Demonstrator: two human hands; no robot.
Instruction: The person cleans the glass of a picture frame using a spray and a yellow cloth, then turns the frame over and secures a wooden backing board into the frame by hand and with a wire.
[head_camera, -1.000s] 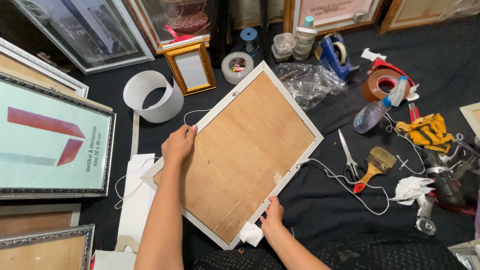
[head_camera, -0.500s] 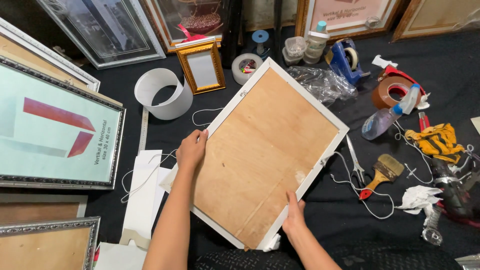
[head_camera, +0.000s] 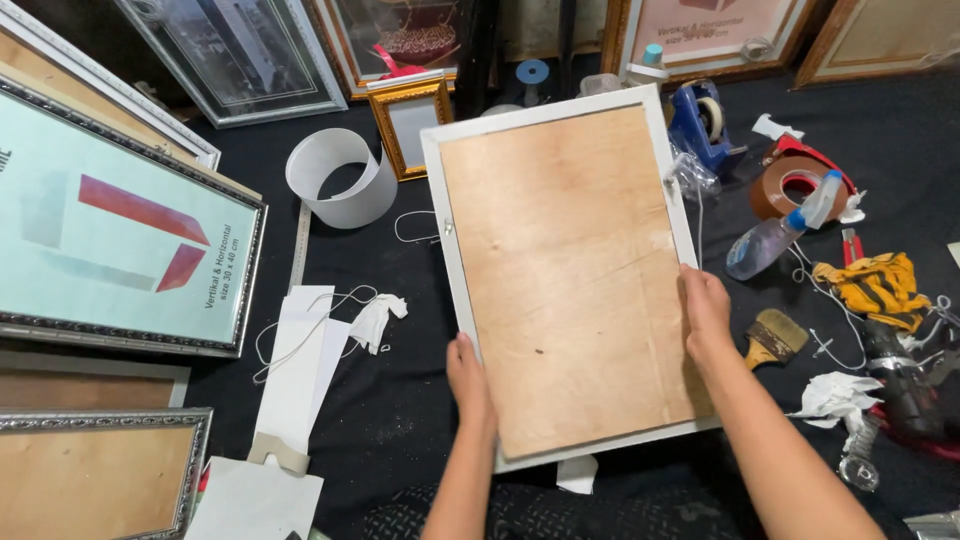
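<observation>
A white picture frame (head_camera: 441, 210) lies face down over the black cloth, its brown plywood backing (head_camera: 565, 270) turned up and its long side running away from me. My left hand (head_camera: 468, 375) grips the frame's left edge near the bottom. Opposite it, my right hand (head_camera: 705, 312) holds the right edge, fingers resting on the backing. A thin white string (head_camera: 408, 228) runs from a small hook on the frame's left edge.
Framed pictures (head_camera: 115, 225) stack at the left and along the back. A white tape ring (head_camera: 335, 180) and small gold frame (head_camera: 410, 120) lie behind left. At the right lie a tape dispenser (head_camera: 705, 120), brown tape (head_camera: 790, 185), spray bottle (head_camera: 775, 235), brush (head_camera: 772, 338) and yellow cloth (head_camera: 880, 285).
The frame has turned from a diagonal lie to nearly upright in view. Both hands shifted along its edges, the right one from the bottom corner to the right side.
</observation>
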